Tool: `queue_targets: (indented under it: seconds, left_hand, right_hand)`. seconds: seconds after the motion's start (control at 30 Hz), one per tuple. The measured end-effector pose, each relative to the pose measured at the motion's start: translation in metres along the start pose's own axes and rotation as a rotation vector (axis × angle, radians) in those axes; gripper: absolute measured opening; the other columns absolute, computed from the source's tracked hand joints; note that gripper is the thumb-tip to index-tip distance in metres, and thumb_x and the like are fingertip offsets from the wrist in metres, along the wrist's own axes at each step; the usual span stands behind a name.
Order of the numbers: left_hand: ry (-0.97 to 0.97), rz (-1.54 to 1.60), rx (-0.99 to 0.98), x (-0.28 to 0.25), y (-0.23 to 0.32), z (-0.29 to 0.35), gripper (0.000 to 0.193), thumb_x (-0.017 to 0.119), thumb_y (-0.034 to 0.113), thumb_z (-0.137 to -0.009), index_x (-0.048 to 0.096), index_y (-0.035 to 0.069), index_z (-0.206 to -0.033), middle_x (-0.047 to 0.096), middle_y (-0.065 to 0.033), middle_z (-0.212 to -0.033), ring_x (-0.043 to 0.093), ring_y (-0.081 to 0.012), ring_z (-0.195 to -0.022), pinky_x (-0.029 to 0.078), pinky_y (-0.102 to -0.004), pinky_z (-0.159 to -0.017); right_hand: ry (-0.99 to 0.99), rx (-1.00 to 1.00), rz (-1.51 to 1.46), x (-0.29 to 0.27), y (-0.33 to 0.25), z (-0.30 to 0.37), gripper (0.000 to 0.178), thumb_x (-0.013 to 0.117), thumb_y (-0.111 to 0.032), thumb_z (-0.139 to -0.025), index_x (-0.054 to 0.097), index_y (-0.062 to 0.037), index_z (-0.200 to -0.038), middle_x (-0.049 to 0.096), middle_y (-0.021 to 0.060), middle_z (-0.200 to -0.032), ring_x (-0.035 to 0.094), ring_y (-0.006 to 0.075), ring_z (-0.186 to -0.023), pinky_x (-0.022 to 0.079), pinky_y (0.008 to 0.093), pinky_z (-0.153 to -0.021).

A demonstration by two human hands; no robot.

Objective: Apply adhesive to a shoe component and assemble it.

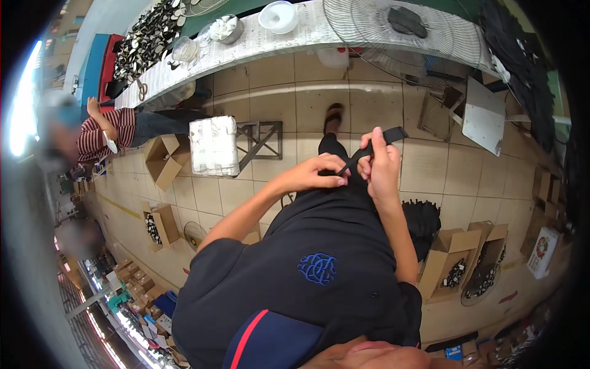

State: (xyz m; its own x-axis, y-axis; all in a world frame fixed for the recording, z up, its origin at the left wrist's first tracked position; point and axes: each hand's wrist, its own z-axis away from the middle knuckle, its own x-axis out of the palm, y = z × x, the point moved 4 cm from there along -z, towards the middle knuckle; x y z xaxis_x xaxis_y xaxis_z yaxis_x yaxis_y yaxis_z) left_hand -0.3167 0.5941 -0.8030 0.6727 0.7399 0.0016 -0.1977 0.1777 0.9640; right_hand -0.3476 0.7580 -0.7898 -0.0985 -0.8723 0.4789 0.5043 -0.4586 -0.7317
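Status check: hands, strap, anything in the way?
Left hand, right hand: both gripping black strap. Strap end pokes past right hand. Nothing visibly blocking either.

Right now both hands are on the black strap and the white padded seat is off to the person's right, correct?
Wrong side: the head view shows the white padded seat off to the person's left. The left hand and right hand are on the black strap.

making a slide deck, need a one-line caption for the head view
Left hand and right hand hold a black strap over a tiled floor, with a long table ahead.
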Motion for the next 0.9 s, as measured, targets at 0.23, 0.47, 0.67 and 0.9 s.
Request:
queue_targets:
  seconds: [0.23,0.47,0.67,0.9]
  left_hand:
    - [0.165,0.273,-0.074,0.032,-0.008,0.056,0.023,0.064,0.023,-0.093,0.067,0.000,-0.100,0.065,-0.0076,-0.116,0.054,-0.0180,-0.111,0.038,-0.0339,-0.102]
    - [0.405,0.483,-0.132,0.017,-0.031,0.094,0.030,0.060,0.027,-0.094,0.067,0.003,-0.110,0.062,-0.0024,-0.108,0.053,-0.0131,-0.104,0.039,-0.0289,-0.095]
    - [0.520,0.580,-0.166,-0.009,-0.041,0.122,0.031,0.059,0.029,-0.093,0.068,0.003,-0.109,0.061,-0.0019,-0.105,0.053,-0.0124,-0.102,0.039,-0.0269,-0.093]
    - [0.534,0.452,-0.123,-0.020,-0.047,0.135,0.034,0.058,0.032,-0.094,0.068,0.003,-0.107,0.061,-0.0024,-0.097,0.053,-0.0125,-0.098,0.039,-0.0272,-0.091]
  right_hand:
    - [-0.134,0.093,-0.014,0.029,0.023,0.018,0.042,0.046,-0.042,-0.104,0.052,-0.0069,-0.081,0.037,-0.0038,-0.046,0.030,0.0052,-0.036,0.023,0.0222,-0.036]
    - [-0.218,0.184,0.061,0.077,0.044,-0.013,0.043,0.045,-0.039,-0.105,0.054,-0.0046,-0.082,0.039,-0.0036,-0.047,0.031,0.0048,-0.036,0.024,0.0219,-0.036]
    - [-0.251,0.278,0.130,0.121,0.069,-0.039,0.042,0.046,-0.038,-0.105,0.054,-0.0045,-0.081,0.039,-0.0034,-0.047,0.031,0.0055,-0.036,0.023,0.0225,-0.036]
    - [-0.240,0.306,0.158,0.131,0.075,-0.057,0.040,0.049,-0.037,-0.104,0.055,-0.0054,-0.080,0.038,-0.0039,-0.046,0.029,0.0051,-0.035,0.022,0.0223,-0.035]
